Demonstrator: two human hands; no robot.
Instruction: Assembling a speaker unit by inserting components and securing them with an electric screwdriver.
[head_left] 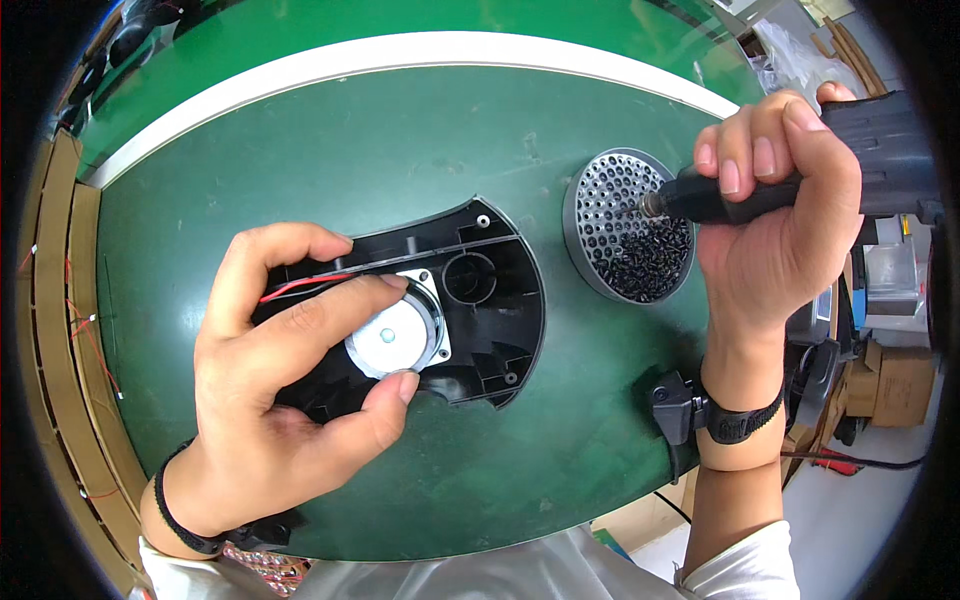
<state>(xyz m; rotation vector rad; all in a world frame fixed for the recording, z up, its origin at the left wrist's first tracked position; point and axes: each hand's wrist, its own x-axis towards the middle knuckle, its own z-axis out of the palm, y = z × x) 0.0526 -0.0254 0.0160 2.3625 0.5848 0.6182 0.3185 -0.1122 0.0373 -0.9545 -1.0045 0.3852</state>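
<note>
A round silver speaker (388, 338) on a square metal frame lies in a black plastic housing (500, 340) on the green table. My left hand (285, 355) is closed around the speaker, thumb on its near edge and index finger on its far edge, with another fingertip at the housing's far rim. Red and black wires (310, 284) run from under the fingers. In my right hand (780, 190) is a black electric screwdriver (870, 140), held sideways. Its tip is over a round grey screw tray (580, 245), where black screws (650, 262) are heaped beside a perforated plate.
A white raised edge (440, 48) curves along the table's far side. Cardboard dividers (60, 330) with thin wires stand at the left. Beyond the right edge are a cardboard box (905, 385), a dark cable (850, 460) and other clutter. Both wrists wear black straps (745, 425).
</note>
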